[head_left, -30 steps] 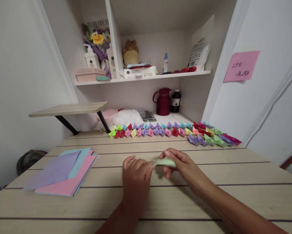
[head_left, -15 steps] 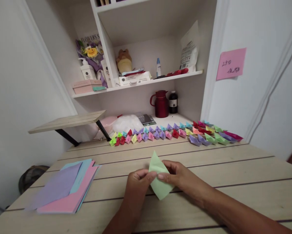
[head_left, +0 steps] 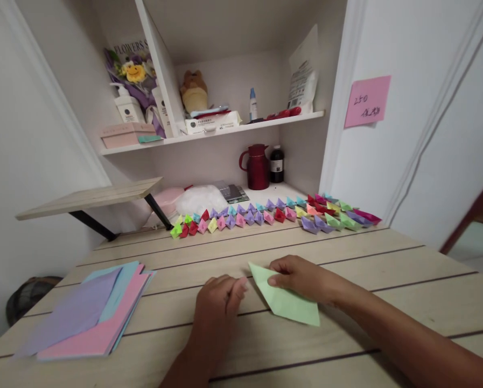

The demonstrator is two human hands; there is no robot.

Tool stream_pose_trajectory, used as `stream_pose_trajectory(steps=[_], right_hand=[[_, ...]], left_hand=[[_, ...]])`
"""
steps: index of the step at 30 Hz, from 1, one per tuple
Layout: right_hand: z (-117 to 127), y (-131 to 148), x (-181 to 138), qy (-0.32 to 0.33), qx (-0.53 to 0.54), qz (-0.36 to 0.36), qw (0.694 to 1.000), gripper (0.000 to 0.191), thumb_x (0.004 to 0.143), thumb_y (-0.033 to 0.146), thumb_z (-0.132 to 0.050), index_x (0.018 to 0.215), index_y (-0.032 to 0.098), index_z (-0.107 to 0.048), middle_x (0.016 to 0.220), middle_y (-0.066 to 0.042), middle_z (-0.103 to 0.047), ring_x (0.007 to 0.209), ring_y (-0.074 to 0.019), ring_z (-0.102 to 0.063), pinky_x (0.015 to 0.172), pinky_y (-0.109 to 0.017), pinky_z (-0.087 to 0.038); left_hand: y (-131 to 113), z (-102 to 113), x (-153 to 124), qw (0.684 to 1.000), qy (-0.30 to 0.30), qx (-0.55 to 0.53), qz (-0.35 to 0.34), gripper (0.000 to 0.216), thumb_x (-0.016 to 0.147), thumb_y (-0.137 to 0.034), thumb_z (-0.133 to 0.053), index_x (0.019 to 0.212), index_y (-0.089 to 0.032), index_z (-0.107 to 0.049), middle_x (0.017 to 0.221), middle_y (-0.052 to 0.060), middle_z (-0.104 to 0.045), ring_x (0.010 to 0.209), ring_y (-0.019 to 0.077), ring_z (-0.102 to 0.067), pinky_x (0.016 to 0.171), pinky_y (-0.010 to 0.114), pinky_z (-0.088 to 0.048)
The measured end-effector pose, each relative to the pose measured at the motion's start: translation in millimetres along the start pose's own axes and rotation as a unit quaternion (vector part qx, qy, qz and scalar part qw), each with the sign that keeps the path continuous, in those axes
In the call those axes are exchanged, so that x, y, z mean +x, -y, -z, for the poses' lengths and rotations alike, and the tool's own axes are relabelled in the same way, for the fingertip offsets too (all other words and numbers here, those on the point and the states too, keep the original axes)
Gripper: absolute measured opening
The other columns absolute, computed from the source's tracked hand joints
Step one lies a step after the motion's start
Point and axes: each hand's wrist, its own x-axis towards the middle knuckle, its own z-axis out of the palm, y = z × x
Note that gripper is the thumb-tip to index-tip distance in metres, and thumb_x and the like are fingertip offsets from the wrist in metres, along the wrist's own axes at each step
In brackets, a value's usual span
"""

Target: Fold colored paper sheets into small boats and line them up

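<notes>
Right hand [head_left: 301, 276] grips green sheet [head_left: 286, 303] in front of red jug [head_left: 258, 168]

Seen from my distant post through the head camera, my right hand, nearer the lens than the red jug and to its right, has its fingers [head_left: 282, 263] closed on the green sheet at its upper edge, the thumb [head_left: 275, 281] lying on top of the paper. The sheet slants down toward the lens over the bench [head_left: 152, 334], well in front of the jug and a little to its right; whether its lower edge touches the planks I cannot tell. My left hand [head_left: 217, 302], forward of the jug and to its left, has its fingers curled in beside the sheet, a narrow gap showing between them; I cannot tell how far they part or whether they enclose anything. Just in front of the jug, I see rows of folded paper boats [head_left: 279, 216] in purple, red, pink, yellow, blue and green, running out to both sides of it. Far to the jug's left and closer to me lies a paper stack [head_left: 122, 307], pink, blue and purple. A dark bottle [head_left: 277, 166] stands just right of the jug, and a pink note [head_left: 368, 101] hangs on the wall, higher and farther to its right
</notes>
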Motion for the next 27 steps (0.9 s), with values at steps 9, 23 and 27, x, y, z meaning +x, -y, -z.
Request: stream_pose_trajectory(steps=[9, 23, 27], right_hand=[[8.5, -7.3, 1.6, -0.015, -0.283, 0.001, 0.959, 0.023, 0.078, 0.04, -0.059, 0.075, 0.022, -0.073, 0.07, -0.003, -0.071, 0.063, -0.0178, -0.06, 0.054, -0.025, -0.034], [11.5, -3.9, 1.6, -0.032, -0.337, 0.012, 0.941, 0.019, 0.082, 0.036, -0.056, 0.077, 0.023, -0.069, 0.075, -0.003, -0.071, 0.068, -0.0185, -0.061, 0.055, -0.026, -0.031], [6.0, -8.8, 4.4, -0.09, -0.333, 0.03, 0.938, 0.019, 0.077, 0.034, -0.064, 0.095, 0.028, -0.063, 0.08, 0.001, -0.07, 0.073, -0.0184, -0.061, 0.059, -0.025, -0.033]], left_hand=[[-16.6, 2.1, -2.8, 0.966, 0.091, 0.085, -0.227, 0.025, 0.093, -0.021, -0.044, 0.106, -0.024, -0.065, 0.122, 0.003, -0.066, 0.119, 0.0191, -0.055, 0.107, 0.045, -0.028], [-8.3, -13.3, -9.7, 0.944, 0.248, 0.125, -0.177, 0.051, 0.092, -0.05, -0.044, 0.138, -0.029, -0.041, 0.144, 0.004, -0.046, 0.134, 0.0233, -0.039, 0.112, 0.052, -0.022], [-10.8, -16.3, -9.5, 0.946, 0.228, 0.143, -0.181, 0.052, 0.089, -0.05, -0.051, 0.136, -0.028, -0.045, 0.138, 0.004, -0.053, 0.128, 0.0251, -0.044, 0.11, 0.051, -0.026]])
